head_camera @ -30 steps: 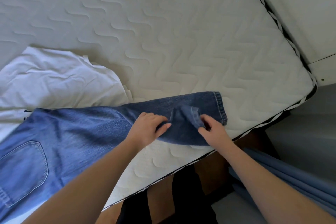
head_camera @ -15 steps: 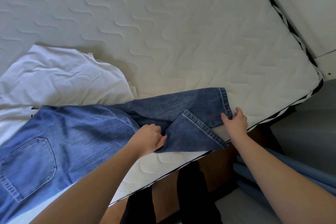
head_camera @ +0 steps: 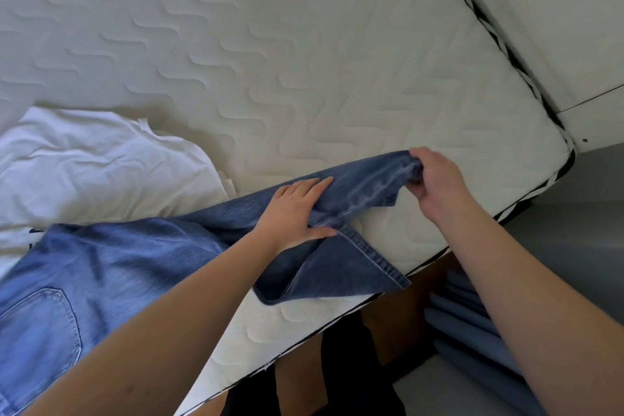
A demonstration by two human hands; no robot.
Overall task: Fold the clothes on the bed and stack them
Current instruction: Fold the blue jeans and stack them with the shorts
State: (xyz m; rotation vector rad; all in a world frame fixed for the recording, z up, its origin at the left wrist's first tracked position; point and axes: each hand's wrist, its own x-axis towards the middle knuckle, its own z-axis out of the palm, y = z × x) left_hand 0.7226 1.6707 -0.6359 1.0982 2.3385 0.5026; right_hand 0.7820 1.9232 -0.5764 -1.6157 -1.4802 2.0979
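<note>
You are looking down on a bare mattress [head_camera: 304, 54], off-white, quilted in a repeating wavy stitch, which fills most of your view. A black-and-white striped piping [head_camera: 499, 44] runs along its far right edge and turns round the corner at the right. Beyond that edge stands a pale wall panel [head_camera: 553, 3], crossed lower down by a thin dark seam. Below the corner you see a grey floor [head_camera: 594, 213]. Under the near edge of the mattress a brown wooden bed frame [head_camera: 395, 331] shows, and beside it at the lower right hang blue fabric folds [head_camera: 472, 341]. Soft, even daylight lies over the quilting, with no hard shadows.
</note>
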